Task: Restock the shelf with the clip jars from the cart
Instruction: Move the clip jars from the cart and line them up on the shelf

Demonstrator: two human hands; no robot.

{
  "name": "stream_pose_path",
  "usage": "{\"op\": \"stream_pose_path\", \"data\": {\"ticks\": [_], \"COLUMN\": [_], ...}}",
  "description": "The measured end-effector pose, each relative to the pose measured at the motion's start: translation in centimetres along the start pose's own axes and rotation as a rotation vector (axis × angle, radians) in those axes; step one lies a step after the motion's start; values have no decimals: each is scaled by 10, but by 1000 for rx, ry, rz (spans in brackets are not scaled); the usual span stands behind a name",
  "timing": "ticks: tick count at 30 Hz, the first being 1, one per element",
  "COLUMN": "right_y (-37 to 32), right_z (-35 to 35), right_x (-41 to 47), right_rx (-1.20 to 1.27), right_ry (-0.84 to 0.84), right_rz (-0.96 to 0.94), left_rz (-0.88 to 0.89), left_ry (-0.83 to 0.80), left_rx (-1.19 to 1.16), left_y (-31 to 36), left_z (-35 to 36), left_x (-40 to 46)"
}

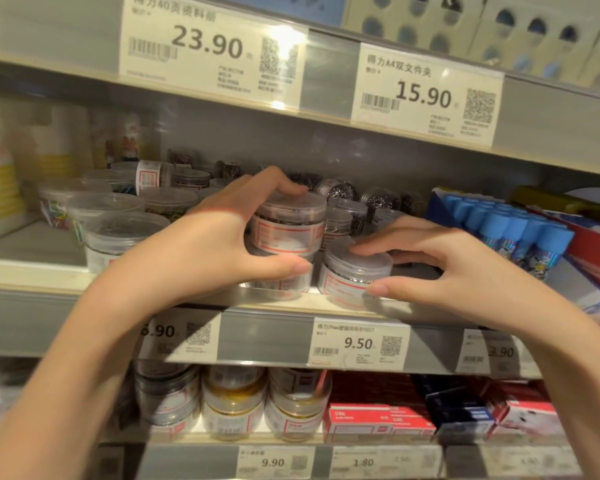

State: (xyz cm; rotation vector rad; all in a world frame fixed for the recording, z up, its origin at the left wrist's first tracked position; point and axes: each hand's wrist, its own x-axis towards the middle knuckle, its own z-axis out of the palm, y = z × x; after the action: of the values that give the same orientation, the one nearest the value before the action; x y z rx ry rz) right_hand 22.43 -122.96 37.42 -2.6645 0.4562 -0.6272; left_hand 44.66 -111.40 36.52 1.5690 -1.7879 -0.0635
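Clip jars [288, 220] sit stacked two high at the shelf [32, 268] front; left hand [201, 251] fingers curl round them; right hand [457, 268], at 3 o'clock, pinches another jar [354, 275]; a bump could tip the top one off the edge.

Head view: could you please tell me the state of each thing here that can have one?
top jar, lid on, stacked on a lower jar.
front jar, lid on, upright.
left hand, grips the top jar.
right hand, grips the front jar.
glue sticks, capped, leaning.
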Motion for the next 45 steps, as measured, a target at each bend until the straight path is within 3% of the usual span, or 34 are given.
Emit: {"op": "stream_pose_path", "data": {"ticks": [7, 12, 15, 19, 23, 45], "right_y": [-2, 4, 10, 18, 22, 2], "right_z": [-1, -14, -20, -24, -19, -19], "right_x": [-2, -2, 4, 13, 13, -10], "right_rx": [33, 43, -58, -354, -416, -138], "right_ry": [-9, 121, 170, 74, 39, 76], "right_rz": [14, 129, 217, 320, 374, 120], "left_rz": [-17, -18, -5, -5, -10, -25], "left_ry": [7, 13, 17, 10, 5, -1], "left_rx": [3, 2, 7, 9, 13, 6], "left_y": [1, 0, 0, 1, 2, 1], "left_z": [0, 0, 0, 0, 0, 0], "left_x": [0, 0, 0, -1, -1, 0]}}
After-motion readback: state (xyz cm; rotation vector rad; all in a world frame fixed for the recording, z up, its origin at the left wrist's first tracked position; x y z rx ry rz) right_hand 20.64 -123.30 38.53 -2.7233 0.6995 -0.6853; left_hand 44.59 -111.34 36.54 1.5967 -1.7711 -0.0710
